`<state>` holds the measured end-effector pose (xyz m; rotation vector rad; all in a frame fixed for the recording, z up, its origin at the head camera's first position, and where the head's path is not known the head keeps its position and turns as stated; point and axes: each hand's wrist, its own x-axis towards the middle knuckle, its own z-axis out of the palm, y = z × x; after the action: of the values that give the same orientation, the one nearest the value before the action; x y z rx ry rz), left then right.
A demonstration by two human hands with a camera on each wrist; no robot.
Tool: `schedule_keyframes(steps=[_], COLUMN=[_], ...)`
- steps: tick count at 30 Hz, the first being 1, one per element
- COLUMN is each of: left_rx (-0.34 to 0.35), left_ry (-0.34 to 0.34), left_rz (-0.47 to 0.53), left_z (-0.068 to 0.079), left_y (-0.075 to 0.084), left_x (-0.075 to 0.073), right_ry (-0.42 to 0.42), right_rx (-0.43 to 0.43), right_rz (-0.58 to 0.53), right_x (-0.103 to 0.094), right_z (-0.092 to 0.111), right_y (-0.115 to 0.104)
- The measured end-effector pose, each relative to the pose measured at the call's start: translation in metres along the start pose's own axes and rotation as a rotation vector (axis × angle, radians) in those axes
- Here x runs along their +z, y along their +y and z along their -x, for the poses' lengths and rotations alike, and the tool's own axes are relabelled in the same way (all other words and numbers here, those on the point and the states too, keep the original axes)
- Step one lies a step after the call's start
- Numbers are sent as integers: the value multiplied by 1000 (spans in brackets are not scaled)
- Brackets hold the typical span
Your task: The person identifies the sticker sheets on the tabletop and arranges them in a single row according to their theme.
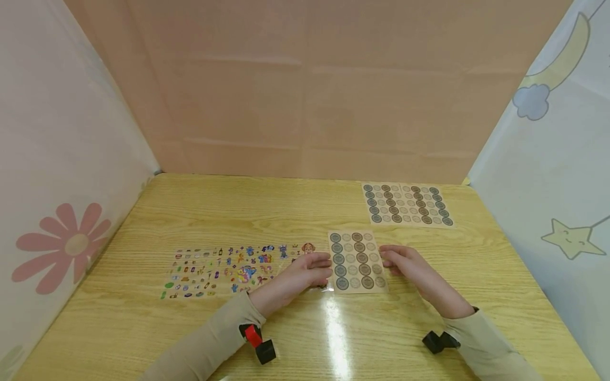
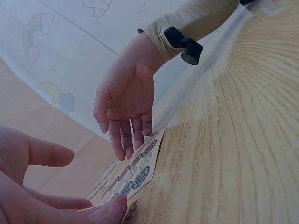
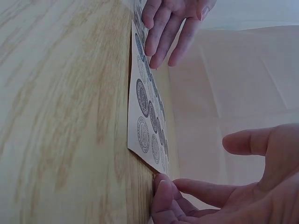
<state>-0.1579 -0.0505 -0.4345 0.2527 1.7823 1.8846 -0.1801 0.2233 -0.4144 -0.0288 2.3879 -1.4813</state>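
1. On the wooden table (image 1: pixel 214 203), near the middle, lies the near sheet (image 1: pixel 355 262), printed with 4 columns of round stickers in dark and pale tones. It sits between the hands, flat or nearly so.

2. At its left edge, the left hand (image 1: pixel 297 275) holds its fingers out fairly straight with the thumb apart, grasping nothing that shows. The fingertips are at the edge; whether each of them touches the paper, I cannot tell.

3. At its right edge, the right hand (image 1: pixel 412 267) has loosely bent, relaxed fingers. In its own wrist view the fingertips meet the paper by a corner, while the thumb stands clear, so no pinch shows.

4. Left of the near sheet, and partly under the left hand, are clear sheets of cartoon stickers (image 1: pixel 248 271); further left are small, colourful stickers (image 1: pixel 193 272).

5. Behind and to the right lies more round-sticker paper (image 1: pixel 407 205), apart from the near sheet. A seam seems to run down its middle; I cannot tell whether it is 1 sheet or 2.

6. My judgement: the step in hand is placing or squaring the near sheet. The next move probably calls for light, even fingertip pressure at the 2 sides, keeping it straight without shifting the cartoon stickers.
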Motion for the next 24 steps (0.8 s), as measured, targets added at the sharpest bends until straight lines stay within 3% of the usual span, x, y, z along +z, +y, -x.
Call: schedule_keyframes(steps=[11,18,24], left_rx=[-5,12,-9], left_ry=[0,21,1], left_rz=[-6,33,4], left_z=[1,-1,-1], left_y=[3,9,17], left_x=[0,3,2], right_ry=[32,22,-19], right_rx=[-39,-66,-82], right_rz=[44,-13,-91], right_x=[-6,-16,-29], right_z=[4,7,6], right_y=[-3,-6,-6])
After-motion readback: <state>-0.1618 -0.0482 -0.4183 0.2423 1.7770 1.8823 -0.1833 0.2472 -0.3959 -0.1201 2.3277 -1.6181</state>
